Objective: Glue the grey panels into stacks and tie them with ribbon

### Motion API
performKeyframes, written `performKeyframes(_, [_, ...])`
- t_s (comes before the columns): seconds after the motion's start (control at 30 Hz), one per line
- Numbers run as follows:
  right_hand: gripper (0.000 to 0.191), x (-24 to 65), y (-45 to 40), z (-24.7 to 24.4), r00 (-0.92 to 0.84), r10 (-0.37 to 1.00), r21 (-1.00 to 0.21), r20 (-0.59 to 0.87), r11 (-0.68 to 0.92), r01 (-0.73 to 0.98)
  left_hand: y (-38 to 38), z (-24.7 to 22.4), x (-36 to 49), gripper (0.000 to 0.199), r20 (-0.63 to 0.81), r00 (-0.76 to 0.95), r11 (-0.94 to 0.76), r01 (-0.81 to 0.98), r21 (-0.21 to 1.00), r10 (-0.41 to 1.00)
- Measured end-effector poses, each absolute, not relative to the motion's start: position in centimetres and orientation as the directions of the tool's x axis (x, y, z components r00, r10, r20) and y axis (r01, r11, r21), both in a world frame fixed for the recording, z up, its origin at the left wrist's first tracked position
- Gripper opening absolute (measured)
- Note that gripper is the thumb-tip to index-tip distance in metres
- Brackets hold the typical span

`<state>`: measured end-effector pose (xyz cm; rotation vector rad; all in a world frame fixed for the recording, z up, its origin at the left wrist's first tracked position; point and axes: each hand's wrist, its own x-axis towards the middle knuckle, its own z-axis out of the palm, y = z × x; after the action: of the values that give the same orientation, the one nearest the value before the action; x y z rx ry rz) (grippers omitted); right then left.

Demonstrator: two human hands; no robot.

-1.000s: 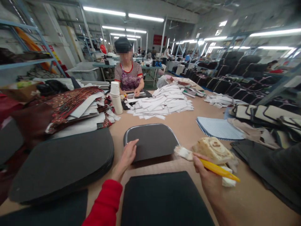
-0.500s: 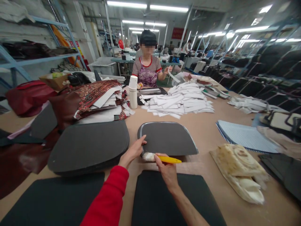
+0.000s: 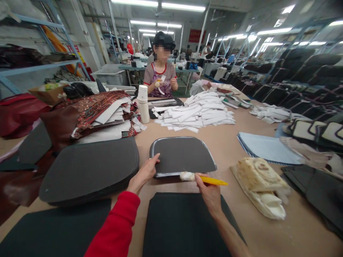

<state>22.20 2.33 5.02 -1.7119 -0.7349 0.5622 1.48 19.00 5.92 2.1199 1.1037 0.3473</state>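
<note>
A dark grey panel with rounded far corners lies on a stack in front of me, white glue-like smears along its edges. My left hand grips its left near corner, fingertips on the top surface. My right hand is closed around a brush with a yellow handle. The brush's whitish bristles touch the panel's near edge, right of the middle. A larger stack of dark grey panels is left of my left hand. Under my right forearm lies a black-green sheet.
A cream plastic-wrapped container stands right, near a pale blue striped stack. White strips are heaped beyond the panel, beside a white bottle with cups. Across the table sits a person handling a strip. Patterned pieces lie left.
My right hand has moved the brush rightward along the near edge, leaving a white line behind. My left hand still grips the panel. Opposite, the person's hands have come together around a white strip.
</note>
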Motion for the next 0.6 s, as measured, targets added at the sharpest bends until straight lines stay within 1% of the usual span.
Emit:
performKeyframes(0.23, [0.045, 26.3, 0.8, 5.2, 0.774, 0.631, -0.966, -0.045, -0.224, 0.127, 18.6, 6.7, 1.7, 0.066, -0.082, 0.604, -0.412, 0.631, 0.657, 0.793])
performKeyframes(0.33, [0.045, 28.7, 0.0, 5.3, 0.804, 0.592, -0.948, -0.052, -0.283, 0.147, 18.7, 6.9, 1.8, 0.066, -0.098, 0.597, -0.417, 0.659, 0.625, 0.796])
performKeyframes(0.43, [0.043, 31.9, -1.2, 5.1, 0.834, 0.552, -0.918, -0.006, -0.333, 0.214, 18.4, 7.5, 2.0, 0.067, -0.126, 0.594, -0.426, 0.693, 0.581, 0.794])
performKeyframes(0.53, [0.043, 34.6, -2.5, 5.1, 0.881, 0.468, -0.910, 0.062, -0.337, 0.243, 16.8, 8.3, 3.7, 0.064, -0.133, 0.588, -0.446, 0.725, 0.525, 0.798])
performKeyframes(0.6, [0.043, 35.4, -3.2, 5.4, 0.906, 0.415, -0.915, 0.081, -0.330, 0.233, 15.1, 8.7, 6.1, 0.064, -0.103, 0.611, -0.513, 0.734, 0.444, 0.785])
